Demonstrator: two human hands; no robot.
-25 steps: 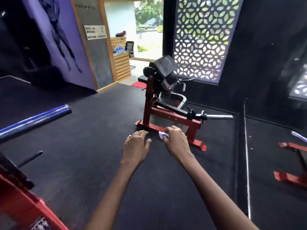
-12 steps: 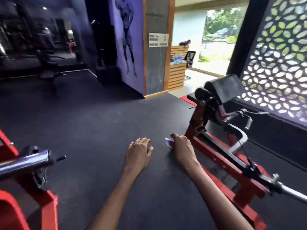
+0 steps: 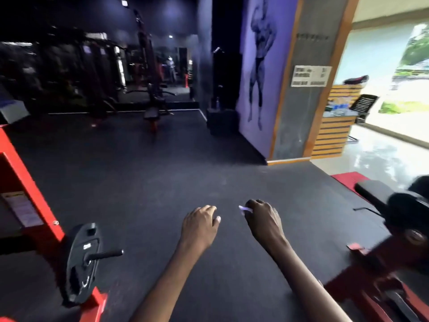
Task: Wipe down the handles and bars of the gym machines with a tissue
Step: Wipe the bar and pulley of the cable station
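Note:
Both my arms reach forward over the dark rubber floor. My right hand (image 3: pixel 263 218) grips a small white tissue (image 3: pixel 243 209), of which only a corner shows past the curled fingers. My left hand (image 3: pixel 200 223) hangs beside it with loosely bent fingers and holds nothing. Neither hand touches a machine. A red machine with black pads (image 3: pixel 399 228) stands at the right edge, close to my right arm. Another red frame (image 3: pixel 21 182) with a black weight plate (image 3: pixel 80 261) and a short black peg (image 3: pixel 106 254) stands at the lower left.
Dark benches and racks (image 3: pixel 154 105) stand far back on the left. A purple mural wall (image 3: pixel 257 75) and a wooden counter (image 3: pixel 334 126) lie ahead on the right, beside a bright doorway. A red mat (image 3: pixel 346 178) lies by the doorway.
The view has swung left: the red padded machine slid from centre to the right edge, and the weight plate came into view at lower left. My hands keep their pose, tissue still held.

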